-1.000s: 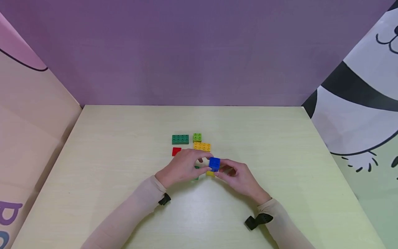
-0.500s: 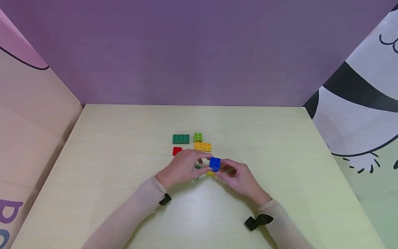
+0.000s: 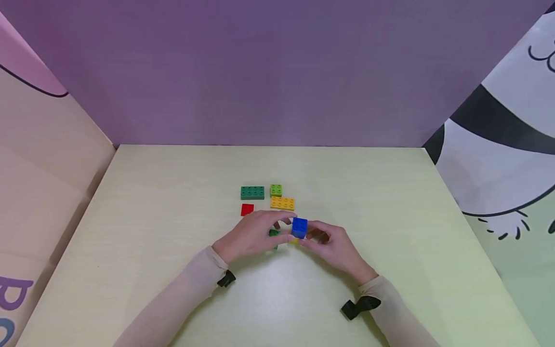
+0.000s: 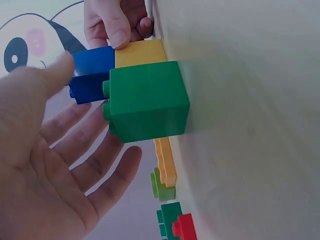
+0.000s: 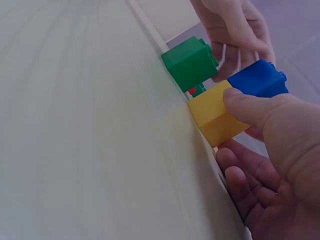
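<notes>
A blue toy building brick (image 3: 299, 227) sits on top of a yellow brick (image 5: 212, 112), which stands on the table. My right hand (image 3: 336, 248) pinches the yellow brick, with the thumb (image 5: 245, 105) on its near side close to the seam with the blue one. My left hand (image 3: 256, 233) has its fingers spread and relaxed around the blue brick's left side, thumb tip right by its edge in the left wrist view. A green brick (image 4: 150, 100) stands beside the yellow one, partly hidden under my left hand in the head view.
Behind the hands lie a dark green brick (image 3: 252, 193), a lime green brick (image 3: 275, 190), an orange-yellow brick (image 3: 282, 203) and a red brick (image 3: 247, 209). The pale wooden table (image 3: 390, 193) meets a purple wall (image 3: 269, 72) at the back.
My left hand has shifted slightly left and its fingers have loosened at the blue brick; more of the green brick shows. My right hand and the stacked bricks have stayed in place.
</notes>
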